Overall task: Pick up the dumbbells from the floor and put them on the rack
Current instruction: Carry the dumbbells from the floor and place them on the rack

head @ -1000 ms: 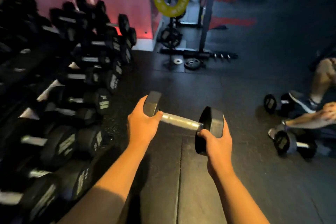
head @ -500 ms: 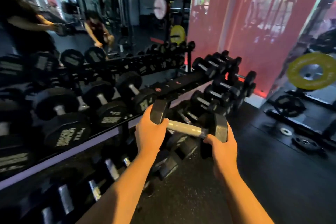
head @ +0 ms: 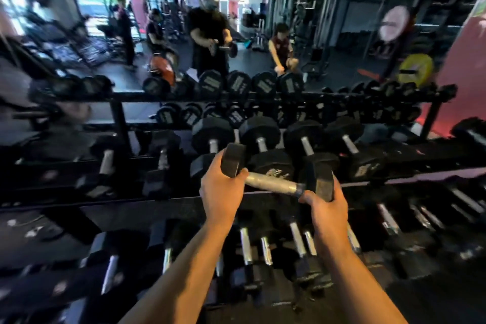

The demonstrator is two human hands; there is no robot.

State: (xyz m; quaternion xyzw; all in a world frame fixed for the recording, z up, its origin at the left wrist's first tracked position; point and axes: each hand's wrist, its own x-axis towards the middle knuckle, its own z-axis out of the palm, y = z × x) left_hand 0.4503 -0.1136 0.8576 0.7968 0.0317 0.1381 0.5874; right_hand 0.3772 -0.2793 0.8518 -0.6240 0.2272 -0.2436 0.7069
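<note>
I hold a black hex dumbbell (head: 273, 181) with a silver handle crosswise in front of me, above the front edge of the rack (head: 131, 204). My left hand (head: 219, 191) grips its left head from below and behind. My right hand (head: 326, 208) cups its right head. The dumbbell hangs level with the rack's middle shelf, in front of several black dumbbells (head: 259, 139) lying there with handles pointing toward me.
The lower shelf holds more dumbbells (head: 246, 247) under my forearms. The shelf part at the left (head: 39, 173) holds fewer weights. Behind the rack a mirror (head: 184, 21) reflects the gym and several people. A yellow plate (head: 415, 70) shows at right.
My view has swung left and up, from the floor to facing the rack and mirror squarely. The dumbbell stays in both hands and now hangs right at the rack's middle shelf.
</note>
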